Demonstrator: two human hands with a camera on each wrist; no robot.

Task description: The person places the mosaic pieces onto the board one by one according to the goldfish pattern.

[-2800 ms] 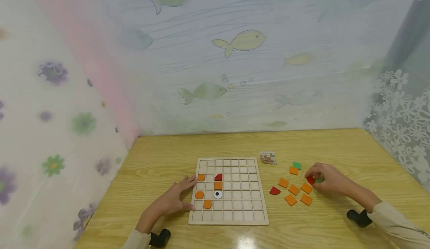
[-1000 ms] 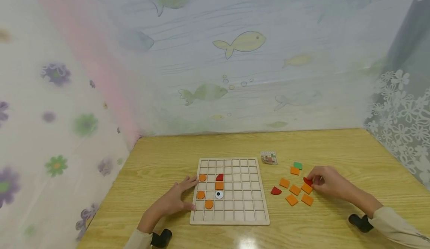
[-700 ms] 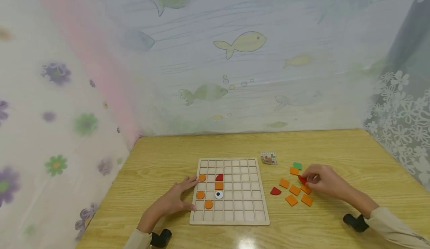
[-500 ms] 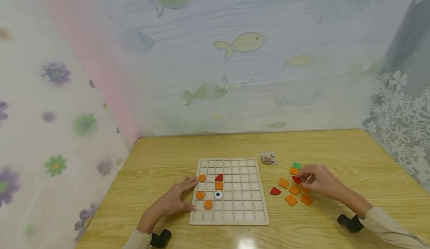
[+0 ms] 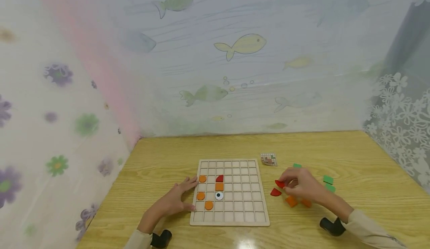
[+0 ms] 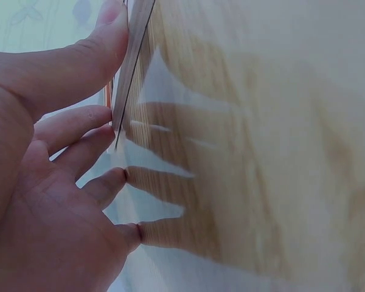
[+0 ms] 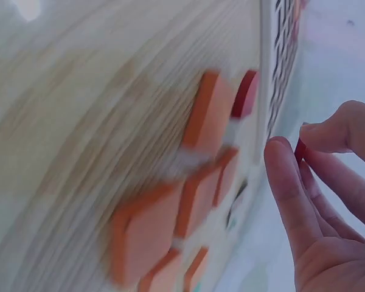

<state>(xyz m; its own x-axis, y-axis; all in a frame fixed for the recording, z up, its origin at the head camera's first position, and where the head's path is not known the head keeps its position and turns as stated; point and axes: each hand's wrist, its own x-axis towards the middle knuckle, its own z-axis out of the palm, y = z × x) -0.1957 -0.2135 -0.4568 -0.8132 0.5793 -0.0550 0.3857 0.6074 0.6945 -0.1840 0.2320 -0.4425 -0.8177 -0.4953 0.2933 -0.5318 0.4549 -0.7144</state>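
Right hand [image 5: 301, 184] pinches a red quarter-round piece [image 5: 279, 184] in a narrow grip, near the loose red quarter [image 5: 276, 192] on the bench [image 5: 168, 148]; gridded board [image 5: 237, 186] lies leftward, left hand [image 5: 174, 199] at its opposite edge.

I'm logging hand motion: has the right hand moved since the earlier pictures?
Yes: the right hand, pinching a red piece, has moved left, closer to the grid board.
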